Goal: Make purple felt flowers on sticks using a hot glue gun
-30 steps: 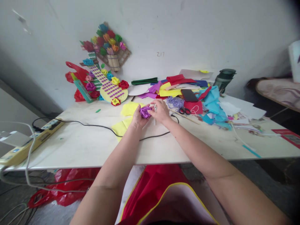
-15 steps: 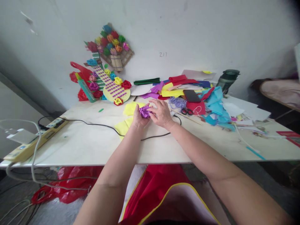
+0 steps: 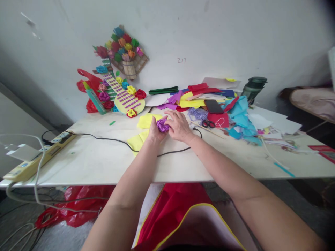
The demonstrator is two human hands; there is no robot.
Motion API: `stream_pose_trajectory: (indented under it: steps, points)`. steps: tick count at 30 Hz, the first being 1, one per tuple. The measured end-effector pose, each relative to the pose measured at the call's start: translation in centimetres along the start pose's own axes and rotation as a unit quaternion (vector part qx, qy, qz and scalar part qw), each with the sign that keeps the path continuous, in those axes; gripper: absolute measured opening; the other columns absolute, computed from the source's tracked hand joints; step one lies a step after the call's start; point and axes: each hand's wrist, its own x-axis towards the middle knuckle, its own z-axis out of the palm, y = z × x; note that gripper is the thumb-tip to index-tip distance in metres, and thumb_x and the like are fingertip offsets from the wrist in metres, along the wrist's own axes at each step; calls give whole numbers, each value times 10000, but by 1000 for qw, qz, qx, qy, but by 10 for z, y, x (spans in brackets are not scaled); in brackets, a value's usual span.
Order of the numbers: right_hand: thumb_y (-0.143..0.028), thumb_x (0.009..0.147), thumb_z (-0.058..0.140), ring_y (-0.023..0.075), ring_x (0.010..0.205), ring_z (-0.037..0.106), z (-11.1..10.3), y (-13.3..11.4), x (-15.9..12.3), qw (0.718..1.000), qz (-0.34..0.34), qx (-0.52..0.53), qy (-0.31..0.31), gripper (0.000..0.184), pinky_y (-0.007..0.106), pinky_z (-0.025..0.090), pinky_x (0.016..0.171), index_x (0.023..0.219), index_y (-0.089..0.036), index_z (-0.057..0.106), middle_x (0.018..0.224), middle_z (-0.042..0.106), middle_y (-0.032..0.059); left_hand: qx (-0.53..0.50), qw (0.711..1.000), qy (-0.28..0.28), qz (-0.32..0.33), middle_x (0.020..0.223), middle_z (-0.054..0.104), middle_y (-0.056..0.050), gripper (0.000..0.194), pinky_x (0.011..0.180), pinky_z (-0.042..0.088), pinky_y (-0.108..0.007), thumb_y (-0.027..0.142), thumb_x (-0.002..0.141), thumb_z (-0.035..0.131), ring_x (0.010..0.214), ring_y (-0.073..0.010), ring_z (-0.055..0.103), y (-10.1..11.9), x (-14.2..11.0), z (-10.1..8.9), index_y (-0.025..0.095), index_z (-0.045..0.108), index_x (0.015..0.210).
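Observation:
A crumpled purple paper flower (image 3: pixel 162 125) rests in my left hand (image 3: pixel 155 133), whose fingers and thumb curl around it. My right hand (image 3: pixel 179 127) comes in from the right with its thumb and fingertips on the flower's petals, the other fingers bent above. Part of the flower is hidden behind those fingers. Yellow paper sheets (image 3: pixel 136 140) lie on the table under and left of my left hand. A black cable (image 3: pixel 115 140) runs beneath my forearms and ends in a plug just right of my right hand.
Scissors (image 3: pixel 208 123), a wooden stick (image 3: pixel 209 130), purple shredded strands (image 3: pixel 196 113) and a phone (image 3: pixel 214 106) lie right of my hands. Coloured paper and a dark bottle (image 3: pixel 253 89) are behind. At left stand a flower-decorated paper guitar (image 3: pixel 127 99), a glue bottle (image 3: pixel 95 100) and a power strip (image 3: pixel 42 157).
My right hand has shifted slightly, and its fingers have moved over the flower's petals. A whitish thing seen below my right fingers a second ago no longer shows. The view has shifted a little.

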Motion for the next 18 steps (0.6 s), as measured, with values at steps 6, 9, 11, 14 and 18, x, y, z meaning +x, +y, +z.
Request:
stream_pose_trajectory:
  steps: [6, 9, 11, 14, 18]
  points:
    - [-89, 678, 569, 323, 1258, 399, -6, -3, 2, 999, 9, 20, -38, 235, 493, 354, 1030, 867, -180, 674, 1379, 522, 135, 18, 1000, 10, -10, 634, 674, -79, 666, 581, 512, -306, 565, 959, 234, 540, -185, 610, 1, -4, 3, 80, 667, 1104]
    - [-92, 679, 569, 331, 1270, 392, -8, -4, 2, 999, 14, 24, -45, 235, 512, 352, 1036, 872, -181, 669, 1384, 515, 139, 22, 1000, 14, -11, 638, 677, -82, 669, 589, 516, -311, 557, 962, 237, 551, -190, 617, 1, -5, 5, 69, 664, 1124]
    - [-97, 681, 573, 334, 1279, 387, -7, -3, 1, 999, 12, 21, -47, 234, 519, 346, 1045, 877, -182, 669, 1384, 514, 140, 23, 1000, 17, -13, 623, 671, -77, 657, 583, 516, -305, 555, 963, 245, 549, -189, 622, 1, -6, 5, 76, 671, 1107]
    - [-104, 687, 575, 330, 1287, 383, -5, -2, 1, 999, 6, 16, -47, 229, 519, 343, 1060, 880, -184, 667, 1371, 519, 140, 23, 999, 20, -19, 595, 657, -69, 634, 570, 513, -292, 553, 962, 264, 543, -185, 626, 1, -6, 5, 87, 682, 1061]
    - [-114, 690, 578, 317, 1272, 398, -2, 2, 0, 999, -4, 8, -45, 224, 509, 347, 1071, 883, -185, 668, 1352, 525, 134, 26, 999, 13, -23, 601, 661, -73, 625, 565, 519, -293, 543, 965, 266, 550, -188, 635, 0, -5, 4, 79, 680, 1030]
